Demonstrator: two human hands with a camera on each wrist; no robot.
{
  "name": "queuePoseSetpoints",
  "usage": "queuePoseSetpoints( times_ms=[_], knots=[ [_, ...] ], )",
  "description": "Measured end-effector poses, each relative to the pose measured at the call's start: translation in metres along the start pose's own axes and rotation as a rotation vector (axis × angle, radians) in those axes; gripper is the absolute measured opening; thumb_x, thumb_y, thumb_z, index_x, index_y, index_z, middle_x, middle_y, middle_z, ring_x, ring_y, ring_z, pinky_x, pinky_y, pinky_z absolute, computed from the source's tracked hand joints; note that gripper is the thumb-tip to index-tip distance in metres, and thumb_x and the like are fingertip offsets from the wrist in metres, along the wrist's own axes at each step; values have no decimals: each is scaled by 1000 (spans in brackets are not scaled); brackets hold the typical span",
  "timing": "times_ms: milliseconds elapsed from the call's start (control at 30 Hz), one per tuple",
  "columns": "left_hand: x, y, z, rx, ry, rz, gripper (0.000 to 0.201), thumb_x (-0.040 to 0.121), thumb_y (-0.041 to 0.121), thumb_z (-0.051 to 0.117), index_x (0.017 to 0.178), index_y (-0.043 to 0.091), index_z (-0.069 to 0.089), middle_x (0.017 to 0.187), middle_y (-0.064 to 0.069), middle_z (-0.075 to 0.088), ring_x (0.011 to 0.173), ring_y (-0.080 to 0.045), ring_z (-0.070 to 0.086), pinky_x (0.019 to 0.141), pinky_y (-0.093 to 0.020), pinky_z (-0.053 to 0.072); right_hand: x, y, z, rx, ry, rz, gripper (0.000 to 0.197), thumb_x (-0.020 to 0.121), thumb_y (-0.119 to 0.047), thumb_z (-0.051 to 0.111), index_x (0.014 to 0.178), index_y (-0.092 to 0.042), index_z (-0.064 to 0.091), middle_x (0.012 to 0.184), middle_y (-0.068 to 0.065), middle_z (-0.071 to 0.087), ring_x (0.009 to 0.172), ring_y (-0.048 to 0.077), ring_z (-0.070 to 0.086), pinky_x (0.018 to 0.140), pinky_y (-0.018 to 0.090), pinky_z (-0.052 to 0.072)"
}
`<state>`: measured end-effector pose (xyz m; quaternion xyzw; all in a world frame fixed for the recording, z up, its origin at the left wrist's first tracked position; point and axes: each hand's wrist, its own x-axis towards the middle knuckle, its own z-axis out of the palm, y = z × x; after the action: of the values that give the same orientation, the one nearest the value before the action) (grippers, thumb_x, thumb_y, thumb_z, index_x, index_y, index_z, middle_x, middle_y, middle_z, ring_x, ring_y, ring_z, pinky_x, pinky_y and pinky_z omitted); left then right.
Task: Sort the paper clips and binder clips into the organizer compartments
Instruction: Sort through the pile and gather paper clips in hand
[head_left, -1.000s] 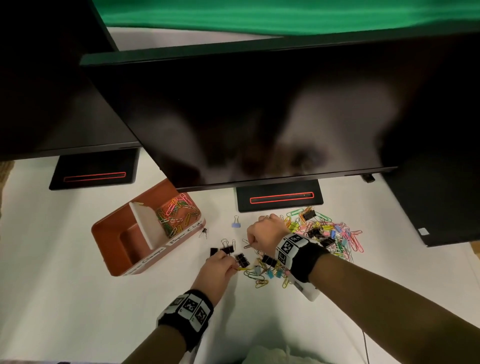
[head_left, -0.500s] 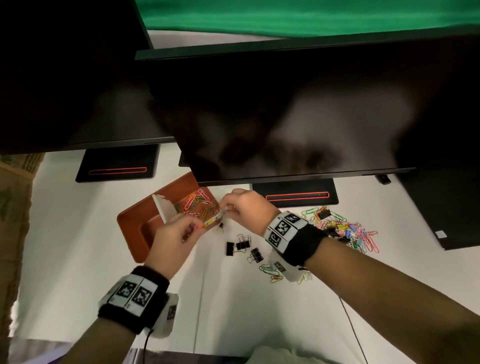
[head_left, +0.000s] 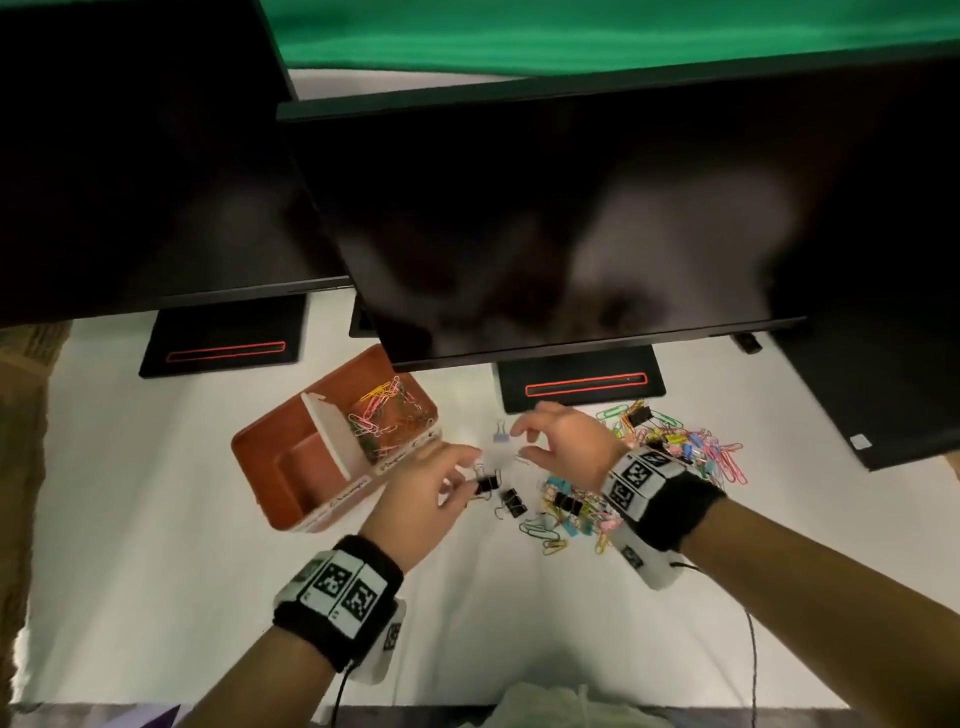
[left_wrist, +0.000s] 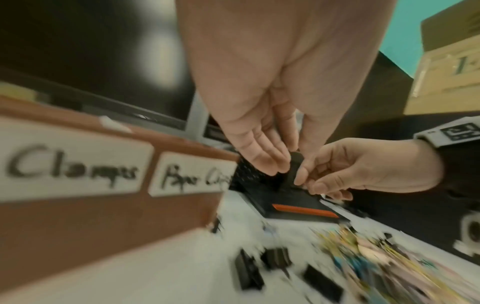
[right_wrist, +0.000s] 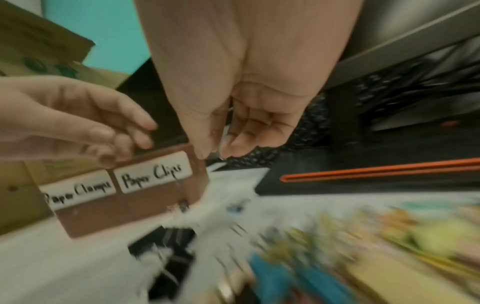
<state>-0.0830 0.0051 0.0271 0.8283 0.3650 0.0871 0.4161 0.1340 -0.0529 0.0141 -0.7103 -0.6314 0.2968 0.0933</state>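
Note:
The brown organizer (head_left: 270, 457) stands left of centre; its right compartment holds several coloured paper clips (head_left: 387, 415), and its left compartment (head_left: 306, 467) looks bare. Labels read "Paper Clamps" (right_wrist: 78, 193) and "Paper Clips" (right_wrist: 153, 174). My left hand (head_left: 460, 473) hovers with relaxed fingers just left of a black binder clip (head_left: 487, 484), holding nothing. My right hand (head_left: 522, 441) hovers beside it, fingers loosely curved, apparently empty. A mixed pile of clips (head_left: 685, 447) lies to the right. Both wrist views are blurred.
Two dark monitors overhang the white table, with their black stands (head_left: 582, 384) behind the work area. A small blue binder clip (head_left: 500, 434) lies near the right hand. More clips (head_left: 550, 519) lie under the right wrist. A cardboard box (head_left: 21, 415) borders the left edge.
Half a second ago both hands held a yellow clip over the paper clip compartment. They have since moved back right to the loose black binder clips, and the yellow clip is no longer in them.

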Motion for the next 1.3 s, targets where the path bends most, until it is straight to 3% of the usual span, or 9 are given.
queuePoseSetpoints(
  times_ms=[167,267,367,533,600,733,833,1033,1300],
  knots=[
    [10,9,60,103,-229,60,37,86,28,58,122,27,51,118,8,49,105,-6,49,95,-22,42,-39,42,0,-53,-128,62,27,90,-26,57,118,-24,57,107,-6,59,87,8,52,85,27,50],
    [23,12,85,204,-247,83,42,84,36,59,124,29,49,118,7,49,107,-10,49,95,-25,42,-47,51,4,-23,-137,41,31,90,-30,58,120,-22,58,112,-3,61,87,7,52,82,26,50],
    [33,12,102,327,-258,83,47,78,41,64,122,31,49,119,8,50,104,-13,52,93,-32,43,-46,55,8,-28,-147,28,35,90,-30,58,124,-22,56,116,-1,60,98,13,55,91,31,49],
    [37,2,105,397,-249,22,44,80,30,66,121,34,51,128,11,45,113,-13,50,104,-37,35,-39,63,4,-157,-258,79,45,88,-25,61,131,-19,48,131,2,51,121,20,48,102,34,39],
    [36,-3,98,358,-235,4,42,78,32,68,117,32,55,122,9,47,109,-12,50,102,-36,39,-41,67,5,-136,-248,106,42,87,-31,61,127,-22,50,128,0,52,118,21,50,99,35,43],
    [38,-4,86,292,-118,3,29,78,44,65,101,27,62,110,10,46,99,-8,45,94,-26,41,-38,72,3,-133,-42,43,36,89,-42,54,121,-26,56,121,-3,56,109,17,55,95,36,47],
    [52,1,86,307,-67,11,30,84,45,58,108,27,57,115,8,45,106,-10,45,95,-30,42,-20,68,-3,-118,31,63,38,90,-39,55,126,-27,53,125,-4,53,114,17,52,101,40,40],
    [82,17,104,330,-143,6,50,82,44,60,125,26,45,120,5,48,109,-14,49,95,-33,45,9,65,-1,-206,-170,172,63,80,-36,67,136,-22,41,133,4,42,122,24,43,104,45,38],
    [77,5,103,328,-178,-57,36,86,25,58,122,25,50,120,4,49,106,-14,52,95,-28,46,1,77,3,-91,-199,184,44,88,-17,58,130,-20,47,126,4,55,112,23,54,100,35,43]
  ],
)
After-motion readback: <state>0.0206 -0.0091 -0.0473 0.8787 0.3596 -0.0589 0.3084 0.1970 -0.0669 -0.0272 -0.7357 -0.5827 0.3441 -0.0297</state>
